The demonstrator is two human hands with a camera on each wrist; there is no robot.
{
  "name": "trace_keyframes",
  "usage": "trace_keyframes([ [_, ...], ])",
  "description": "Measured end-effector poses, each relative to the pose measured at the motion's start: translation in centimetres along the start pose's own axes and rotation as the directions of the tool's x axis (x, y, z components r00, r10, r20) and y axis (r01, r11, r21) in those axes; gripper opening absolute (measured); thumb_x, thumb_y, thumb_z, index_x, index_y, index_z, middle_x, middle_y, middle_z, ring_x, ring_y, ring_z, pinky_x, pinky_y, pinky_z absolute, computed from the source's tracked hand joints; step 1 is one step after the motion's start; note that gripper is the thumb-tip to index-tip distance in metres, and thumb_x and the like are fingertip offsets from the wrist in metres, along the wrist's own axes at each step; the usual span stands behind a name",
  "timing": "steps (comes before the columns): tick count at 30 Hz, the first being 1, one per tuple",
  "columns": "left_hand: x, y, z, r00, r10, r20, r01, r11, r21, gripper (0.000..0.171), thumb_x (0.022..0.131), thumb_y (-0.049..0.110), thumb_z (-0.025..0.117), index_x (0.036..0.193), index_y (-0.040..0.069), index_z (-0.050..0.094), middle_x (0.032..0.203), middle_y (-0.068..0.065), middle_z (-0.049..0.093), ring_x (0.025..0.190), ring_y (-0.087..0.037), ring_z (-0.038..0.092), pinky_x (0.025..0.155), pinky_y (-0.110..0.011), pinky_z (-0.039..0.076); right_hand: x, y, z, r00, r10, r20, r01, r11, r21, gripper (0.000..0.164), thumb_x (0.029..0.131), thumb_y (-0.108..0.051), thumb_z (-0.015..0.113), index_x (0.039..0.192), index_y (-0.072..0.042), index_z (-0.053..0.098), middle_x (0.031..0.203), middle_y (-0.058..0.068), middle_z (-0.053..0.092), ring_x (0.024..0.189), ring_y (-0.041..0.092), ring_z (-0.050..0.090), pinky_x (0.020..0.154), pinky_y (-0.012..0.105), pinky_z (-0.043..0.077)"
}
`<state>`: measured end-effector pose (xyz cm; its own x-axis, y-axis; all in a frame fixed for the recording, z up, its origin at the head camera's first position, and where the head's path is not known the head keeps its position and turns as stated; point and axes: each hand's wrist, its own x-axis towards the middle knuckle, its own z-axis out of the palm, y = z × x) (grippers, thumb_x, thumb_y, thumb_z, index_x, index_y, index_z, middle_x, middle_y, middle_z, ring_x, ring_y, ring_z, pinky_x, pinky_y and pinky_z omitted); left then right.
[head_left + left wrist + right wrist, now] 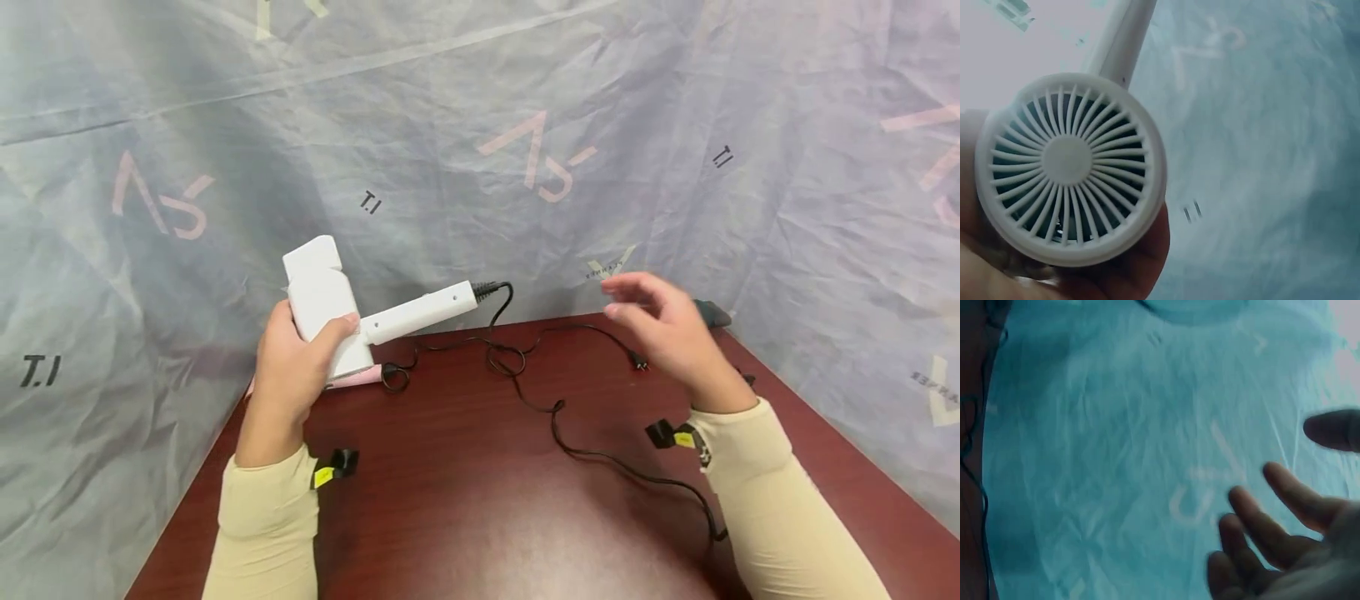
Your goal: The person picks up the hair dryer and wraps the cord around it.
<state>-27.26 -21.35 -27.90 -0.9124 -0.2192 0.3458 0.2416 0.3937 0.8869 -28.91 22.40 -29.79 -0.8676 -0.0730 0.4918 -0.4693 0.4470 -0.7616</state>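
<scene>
Within my left fingers (1147, 262), above the tabletop (465, 467): one white hair dryer (324, 304).
I have them wrapped round its barrel; its one handle (423, 312) slants up to the right, and its one round, slatted grille (1067, 161) faces my left wrist. My four right fingers (1300, 499) hang loose and released in the air, well apart from it. Farther out lie one pink item (360, 377) past the barrel's lower end, one plug (640, 362), one dark green item (711, 314) behind my right hand, and looping black cord (558, 406) that I cannot count into separate lengths.
</scene>
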Motion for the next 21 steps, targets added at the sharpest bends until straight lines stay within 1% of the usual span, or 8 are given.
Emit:
trace_keyframes([
  [3,-0.5,0.8,0.6,1.000,0.003,-0.009,-0.004,0.999,-0.036,0.061,0.091,0.034,0.075,0.135,0.005,0.045,0.116,-0.005,0.057,0.094,-0.016,0.063,0.074,-0.022,0.057,-0.6,-0.6,1.5,0.986,-0.018,0.163,0.023,0.999,-0.029,0.040,0.102,-0.025,0.067,0.140,-0.018,0.061,0.138,-0.001,0.063,0.123,0.019,0.063,0.099,0.027,0.052],
  [6,-0.7,1.3,0.8,0.999,0.017,-0.038,-0.018,1.000,-0.019,0.062,0.090,0.034,0.076,0.136,0.007,0.045,0.115,-0.002,0.057,0.096,-0.014,0.061,0.075,-0.021,0.055,-0.8,-0.8,2.8,0.963,-0.029,0.268,0.043,0.998,-0.048,0.051,0.101,-0.033,0.069,0.147,-0.022,0.053,0.147,-0.002,0.057,0.134,0.021,0.057,0.109,0.041,0.048],
  [8,-0.8,1.5,0.8,0.999,0.032,-0.042,-0.033,0.999,-0.018,0.062,0.090,0.034,0.076,0.135,0.007,0.045,0.114,-0.002,0.057,0.096,-0.014,0.061,0.076,-0.021,0.054,-1.0,-0.8,3.6,0.951,-0.035,0.308,0.067,0.993,-0.093,0.057,0.100,-0.039,0.069,0.151,-0.024,0.049,0.152,-0.004,0.053,0.141,0.020,0.050,0.115,0.048,0.042],
  [10,-0.8,1.7,1.0,0.999,0.038,-0.028,-0.039,0.999,-0.035,0.061,0.090,0.033,0.076,0.135,0.007,0.044,0.115,-0.002,0.057,0.095,-0.015,0.063,0.076,-0.021,0.056,-1.2,-0.6,4.5,0.940,-0.046,0.338,0.103,0.983,-0.153,0.061,0.099,-0.043,0.069,0.152,-0.024,0.047,0.153,-0.005,0.051,0.144,0.020,0.047,0.118,0.051,0.039],
  [13,-1.1,1.9,1.2,0.999,0.041,-0.004,-0.041,0.997,-0.066,0.060,0.091,0.031,0.076,0.135,0.008,0.044,0.116,-0.002,0.057,0.093,-0.015,0.065,0.074,-0.022,0.058,-1.7,-0.4,5.7,0.919,-0.064,0.388,0.158,0.964,-0.214,0.062,0.098,-0.048,0.068,0.152,-0.023,0.047,0.153,-0.004,0.051,0.146,0.017,0.045,0.119,0.049,0.037],
  [16,-1.4,2.1,1.4,0.998,0.054,-0.014,-0.055,0.992,-0.115,0.056,0.090,0.026,0.076,0.133,0.009,0.045,0.116,-0.002,0.057,0.093,-0.017,0.066,0.073,-0.022,0.059,-2.1,-0.2,6.8,0.898,-0.085,0.432,0.188,0.961,-0.202,0.053,0.099,-0.046,0.067,0.145,-0.023,0.054,0.146,-0.006,0.056,0.141,0.013,0.049,0.117,0.047,0.040],
  [20,-1.7,2.2,1.5,0.996,0.070,-0.049,-0.078,0.980,-0.184,0.052,0.089,0.020,0.078,0.130,0.011,0.047,0.116,-0.002,0.058,0.094,-0.019,0.066,0.073,-0.023,0.059,-2.5,0.0,8.0,0.888,-0.098,0.449,0.202,0.961,-0.189,0.041,0.100,-0.041,0.067,0.134,-0.020,0.060,0.136,-0.009,0.061,0.136,0.011,0.053,0.115,0.045,0.043],
  [21,-1.7,2.2,1.5,0.996,0.069,-0.061,-0.079,0.979,-0.185,0.053,0.088,0.020,0.078,0.130,0.012,0.047,0.115,-0.001,0.058,0.094,-0.019,0.066,0.073,-0.022,0.059,-2.6,0.0,8.2,0.886,-0.098,0.452,0.204,0.960,-0.192,0.040,0.099,-0.039,0.068,0.133,-0.020,0.060,0.134,-0.008,0.062,0.135,0.011,0.054,0.115,0.045,0.043],
])
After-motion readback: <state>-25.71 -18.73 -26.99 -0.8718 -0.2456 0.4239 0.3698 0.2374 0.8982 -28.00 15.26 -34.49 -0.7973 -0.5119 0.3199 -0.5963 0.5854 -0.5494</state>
